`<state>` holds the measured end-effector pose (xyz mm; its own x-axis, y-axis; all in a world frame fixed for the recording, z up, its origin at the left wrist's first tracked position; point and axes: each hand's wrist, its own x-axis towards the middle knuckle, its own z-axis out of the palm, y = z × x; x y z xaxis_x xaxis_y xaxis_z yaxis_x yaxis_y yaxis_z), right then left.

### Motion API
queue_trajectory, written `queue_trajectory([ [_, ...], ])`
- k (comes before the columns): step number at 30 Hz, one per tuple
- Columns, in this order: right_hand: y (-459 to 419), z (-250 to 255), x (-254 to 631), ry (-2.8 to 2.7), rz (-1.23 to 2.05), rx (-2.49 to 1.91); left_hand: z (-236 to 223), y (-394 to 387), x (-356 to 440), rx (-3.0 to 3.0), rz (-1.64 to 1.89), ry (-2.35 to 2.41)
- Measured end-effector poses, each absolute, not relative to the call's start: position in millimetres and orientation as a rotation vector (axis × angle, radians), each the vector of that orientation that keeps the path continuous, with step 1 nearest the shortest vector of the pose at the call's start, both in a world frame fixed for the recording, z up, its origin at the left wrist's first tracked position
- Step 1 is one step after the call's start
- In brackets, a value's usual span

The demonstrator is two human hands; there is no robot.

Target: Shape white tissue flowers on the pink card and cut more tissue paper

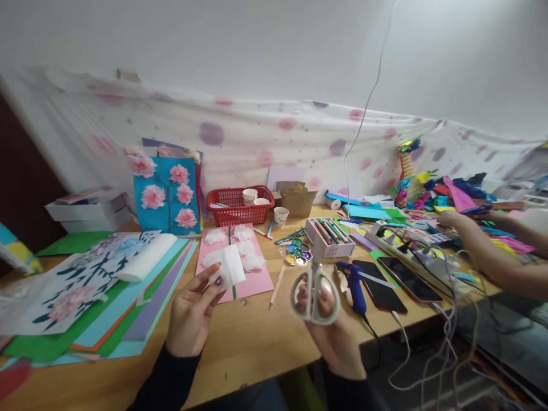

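My left hand (pixel 194 314) pinches a small folded piece of white tissue paper (pixel 230 264) between thumb and fingers, above the near part of a pink sheet (pixel 261 282). White fluffy tufts (pixel 252 260) and a green strip lie on that sheet. In my right hand (pixel 331 334) is a pair of scissors (pixel 315 297) with pale handles; my fingers show through the loops and the blades point away from me, blurred. Right of the scissors lies a blue glue gun (pixel 356 288). A pencil (pixel 277 288) rests on the table between my hands.
Stacked coloured paper (pixel 149 325) covers the left side. Behind stand a blue flower picture (pixel 165 214), a red basket (pixel 240 214), a paper cup (pixel 281 216) and a marker box (pixel 336 248). Phones (pixel 409 278), a power strip (pixel 398 251) and cables lie right. Another person's arm (pixel 492 251) reaches in.
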<state>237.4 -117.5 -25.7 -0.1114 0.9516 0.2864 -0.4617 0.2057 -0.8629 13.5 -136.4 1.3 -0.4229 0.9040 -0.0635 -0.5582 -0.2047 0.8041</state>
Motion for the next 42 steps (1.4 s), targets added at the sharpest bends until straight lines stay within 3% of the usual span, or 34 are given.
queue_trajectory([
  [8,-138,-20,187,-0.892,1.788,-0.313,6,-124,30,0.256,1.866,0.945],
  [16,-162,6,193,-1.129,2.096,-0.043,14,-114,41,0.244,1.864,0.851],
  [25,-164,0,183,-0.93,2.237,0.028,18,-120,45,0.219,1.806,0.797],
  [42,-161,3,183,-0.842,2.187,0.073,23,-141,55,0.426,1.622,0.877],
])
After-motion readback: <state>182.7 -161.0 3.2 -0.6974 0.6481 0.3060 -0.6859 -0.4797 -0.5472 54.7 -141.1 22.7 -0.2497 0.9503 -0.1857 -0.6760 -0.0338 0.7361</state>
